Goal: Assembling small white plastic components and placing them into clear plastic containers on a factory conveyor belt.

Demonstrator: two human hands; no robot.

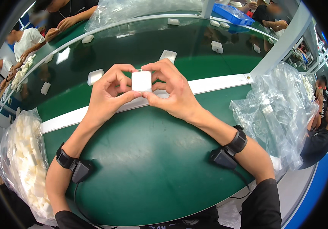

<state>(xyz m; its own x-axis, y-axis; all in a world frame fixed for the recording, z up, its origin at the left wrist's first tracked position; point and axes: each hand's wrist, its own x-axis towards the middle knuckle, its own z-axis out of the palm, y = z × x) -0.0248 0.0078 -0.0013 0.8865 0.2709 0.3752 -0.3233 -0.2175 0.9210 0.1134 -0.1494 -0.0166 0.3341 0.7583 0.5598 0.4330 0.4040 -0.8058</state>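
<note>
A small white square charger plug point(141, 81), with thin metal prongs showing at its top edge, is held up between both hands above the white rail. My left hand point(110, 91) pinches its left side, thumb at the lower corner and index finger at the top. On the other side my right hand point(174, 91) grips it the same way, thumb below and index finger above. Both hands are closed on it, and the remaining fingers curl behind. Just beyond the hands, a white open case piece point(95, 77) and another white piece point(169, 56) lie on the dark green belt.
A clear bag of white parts point(26, 164) stands at the left, and crumpled clear plastic bags point(278, 110) lie at the right. The white rail point(217, 84) separates the green table point(148, 164) from the belt. Several people work across the belt, near a blue bin point(232, 15).
</note>
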